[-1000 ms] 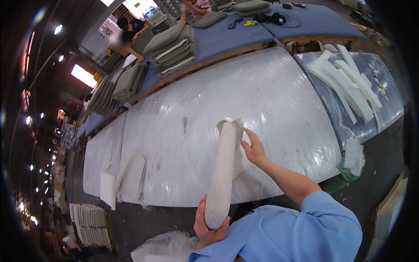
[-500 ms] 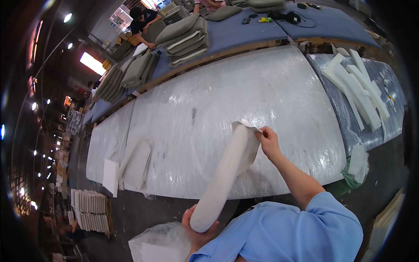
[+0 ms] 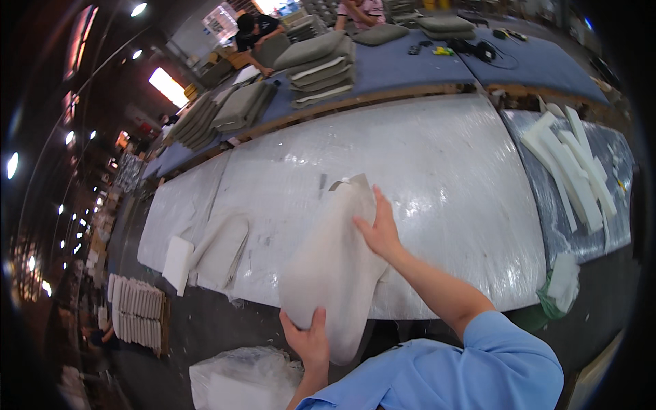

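Observation:
A pale grey fabric-covered cushion point(image 3: 324, 266) lies tilted along the near middle of the plastic-wrapped table, its near end hanging past the edge. At its far end the cover stands open in a loose darker flap point(image 3: 360, 182), with a bit of white showing. My left hand point(image 3: 309, 339) grips the near left side, thumb on top and some fingers hidden. Over the upper right side rests my right hand point(image 3: 380, 231), open, its fingers stretched and thumb apart. Left of the cushion, folded pale covers point(image 3: 224, 253) lie beside a white foam block point(image 3: 178, 264).
White foam strips point(image 3: 570, 171) are piled on the wrapped table at right. Grey cushions point(image 3: 321, 65) stand stacked on the blue far table point(image 3: 396, 65), where two people work. A plastic bag point(image 3: 246, 379) lies below my left arm; stacked pale pieces point(image 3: 137, 314) stand on the floor.
The cushion has turned from edge-on to show its broad face. My right hand has let go of the flap and moved left onto the cushion's side; my left hand has shifted its hold.

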A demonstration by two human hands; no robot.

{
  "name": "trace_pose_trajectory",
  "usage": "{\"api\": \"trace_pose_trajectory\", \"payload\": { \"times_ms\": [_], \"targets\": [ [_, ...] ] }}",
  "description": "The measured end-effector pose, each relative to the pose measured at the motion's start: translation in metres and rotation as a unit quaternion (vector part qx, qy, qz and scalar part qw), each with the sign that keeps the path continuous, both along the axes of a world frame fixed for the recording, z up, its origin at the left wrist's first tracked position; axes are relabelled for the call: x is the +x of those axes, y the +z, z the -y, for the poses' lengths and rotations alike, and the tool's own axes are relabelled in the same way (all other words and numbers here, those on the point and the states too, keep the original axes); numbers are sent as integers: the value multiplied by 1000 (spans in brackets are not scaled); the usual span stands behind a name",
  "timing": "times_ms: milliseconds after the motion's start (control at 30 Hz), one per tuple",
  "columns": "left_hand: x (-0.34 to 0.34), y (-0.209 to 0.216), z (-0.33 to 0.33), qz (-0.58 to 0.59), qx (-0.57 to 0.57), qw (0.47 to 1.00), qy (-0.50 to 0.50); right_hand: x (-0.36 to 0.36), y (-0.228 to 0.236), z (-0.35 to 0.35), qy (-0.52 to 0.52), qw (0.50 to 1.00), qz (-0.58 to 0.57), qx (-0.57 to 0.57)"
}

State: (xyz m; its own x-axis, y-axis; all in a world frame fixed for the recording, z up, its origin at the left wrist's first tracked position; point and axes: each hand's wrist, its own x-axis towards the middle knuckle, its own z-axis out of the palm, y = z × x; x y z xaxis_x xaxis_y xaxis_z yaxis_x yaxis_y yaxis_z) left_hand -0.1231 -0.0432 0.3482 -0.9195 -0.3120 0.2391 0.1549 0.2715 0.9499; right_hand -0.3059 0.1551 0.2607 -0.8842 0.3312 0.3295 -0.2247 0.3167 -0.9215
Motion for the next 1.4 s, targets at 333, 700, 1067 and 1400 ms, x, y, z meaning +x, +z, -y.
{"api": "trace_pose_trajectory", "payload": {
  "times_ms": [333, 700, 1067, 1400],
  "targets": [
    [-52, -9, 8, 23, 172, 984, -45, 147, 43, 55, 331, 920, 35, 207],
    [22, -32, 160, -69, -262, 959, 88, 134, 68, 37, 287, 878, 94, 371],
    [94, -114, 227, -44, 46, 984, 167, 119, 104, 153, 362, 787, -67, 496],
    [110, -161, 222, -15, -116, 989, 86, 30, 133, 218, 589, 546, 272, 531]
  ]
}}
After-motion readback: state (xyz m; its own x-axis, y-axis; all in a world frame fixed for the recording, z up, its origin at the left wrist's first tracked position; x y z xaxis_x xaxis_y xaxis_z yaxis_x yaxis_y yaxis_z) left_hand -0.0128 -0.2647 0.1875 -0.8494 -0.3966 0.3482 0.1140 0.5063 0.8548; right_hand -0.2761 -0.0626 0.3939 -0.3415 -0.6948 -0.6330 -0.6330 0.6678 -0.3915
